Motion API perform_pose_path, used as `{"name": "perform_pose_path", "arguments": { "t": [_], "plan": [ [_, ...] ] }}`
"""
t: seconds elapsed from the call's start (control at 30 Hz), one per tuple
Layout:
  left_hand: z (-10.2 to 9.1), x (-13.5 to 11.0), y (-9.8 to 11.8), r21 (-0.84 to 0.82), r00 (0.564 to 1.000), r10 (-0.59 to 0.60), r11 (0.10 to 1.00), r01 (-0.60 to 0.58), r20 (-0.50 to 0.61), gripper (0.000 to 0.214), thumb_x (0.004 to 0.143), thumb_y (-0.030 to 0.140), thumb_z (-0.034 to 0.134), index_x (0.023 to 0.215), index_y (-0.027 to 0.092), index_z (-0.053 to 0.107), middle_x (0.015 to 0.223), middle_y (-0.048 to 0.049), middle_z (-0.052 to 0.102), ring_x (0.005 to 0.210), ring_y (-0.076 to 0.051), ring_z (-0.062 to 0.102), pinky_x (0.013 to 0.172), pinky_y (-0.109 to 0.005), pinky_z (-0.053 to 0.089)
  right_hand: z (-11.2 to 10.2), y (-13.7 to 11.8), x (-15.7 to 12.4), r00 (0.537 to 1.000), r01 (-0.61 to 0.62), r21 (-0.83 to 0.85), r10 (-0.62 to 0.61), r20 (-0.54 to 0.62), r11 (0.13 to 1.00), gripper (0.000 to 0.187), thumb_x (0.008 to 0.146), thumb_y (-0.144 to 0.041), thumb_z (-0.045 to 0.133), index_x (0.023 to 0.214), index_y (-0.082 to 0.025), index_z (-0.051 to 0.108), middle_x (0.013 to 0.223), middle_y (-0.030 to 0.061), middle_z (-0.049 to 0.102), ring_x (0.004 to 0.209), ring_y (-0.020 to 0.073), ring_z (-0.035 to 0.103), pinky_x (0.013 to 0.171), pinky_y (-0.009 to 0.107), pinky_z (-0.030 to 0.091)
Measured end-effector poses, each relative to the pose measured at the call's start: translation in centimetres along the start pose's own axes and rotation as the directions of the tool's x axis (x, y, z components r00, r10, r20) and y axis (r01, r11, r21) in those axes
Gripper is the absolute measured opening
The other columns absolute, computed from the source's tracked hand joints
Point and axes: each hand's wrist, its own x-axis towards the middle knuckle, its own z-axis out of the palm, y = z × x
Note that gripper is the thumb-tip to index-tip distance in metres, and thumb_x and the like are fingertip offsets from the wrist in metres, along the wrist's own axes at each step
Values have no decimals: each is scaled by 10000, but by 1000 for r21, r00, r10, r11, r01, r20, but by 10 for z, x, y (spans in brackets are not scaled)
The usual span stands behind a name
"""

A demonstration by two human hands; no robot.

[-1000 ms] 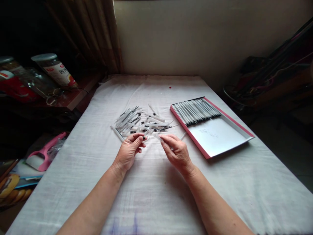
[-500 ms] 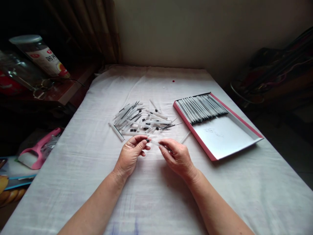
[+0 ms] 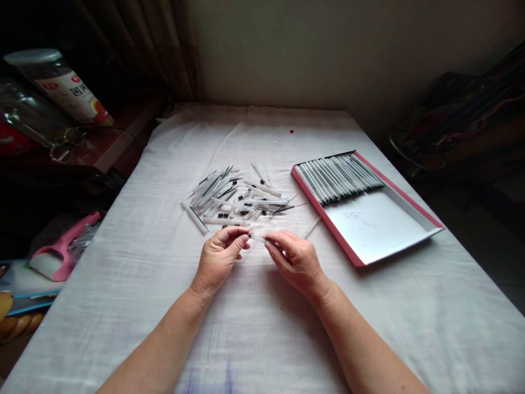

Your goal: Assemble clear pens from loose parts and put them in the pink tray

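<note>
A clear pen barrel (image 3: 257, 238) spans the gap between my two hands. My right hand (image 3: 296, 258) is closed round its right part, with the thumb and fingers hiding much of it. At the other end, my left hand (image 3: 223, 256) pinches a small dark pen end piece (image 3: 249, 235) against the barrel; the fingertips cover most of that piece. Just beyond my hands lies a loose pile of pen parts (image 3: 213, 189), with clear barrels, thin dark refills and short black caps (image 3: 223, 215). One more clear barrel (image 3: 310, 227) rests behind my right hand.
To the right stands a shallow box (image 3: 340, 235) with pink sides, holding a row of pens (image 3: 340, 178) at its far end. A tiny red piece (image 3: 291, 131) lies far back on the cloth. Off the left edge are a pink-handled tool (image 3: 63, 251) and a jar (image 3: 69, 90).
The dark end piece now sits closer to the barrel and shows less between my left fingertips. Both hands stay nearly in place; the view has shifted slightly.
</note>
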Motion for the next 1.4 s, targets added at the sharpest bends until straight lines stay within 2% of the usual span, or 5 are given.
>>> {"name": "perform_pose_path", "arguments": {
  "t": [0.7,0.9,1.07,1.27,1.4],
  "plan": [
    [2,0,-1,84,997,76,994,-75,-14,220,706,350,733,852,186,734,810,-33,733,667,-137,663,560,-204,510,-4,2,0,995,-53,-162,65,73,985,215,907,-317,554,1080,-208,620,934,56,710,733,149,661,647,232,469],
    [0,0,-1,87,998,63,994,-62,-20,252,703,374,739,862,179,732,823,-44,738,675,-148,671,551,-207,514,-4,1,0,992,-31,-237,59,112,971,169,935,-298,493,946,-209,637,874,55,704,751,167,657,654,245,453],
    [1,0,-1,78,998,57,995,-55,-23,284,690,402,752,866,180,733,822,-47,741,680,-157,677,557,-218,522,-4,1,0,991,-53,-236,81,109,970,269,913,-328,539,1149,-209,591,933,58,712,725,161,658,629,244,450],
    [1,0,-1,46,999,47,998,-46,-17,273,684,388,765,858,180,734,811,-43,739,679,-151,681,534,-196,507,-4,1,0,988,-43,-274,82,133,961,162,931,-301,500,960,-216,635,857,49,703,731,165,654,634,236,441],
    [0,-1,0,47,1000,24,999,-23,-11,271,686,394,765,861,189,738,785,-36,737,675,-143,681,497,-166,476,-5,1,0,988,-39,-265,77,132,963,250,944,-310,481,1142,-229,611,946,60,709,765,157,662,635,227,444]
  ]
}}
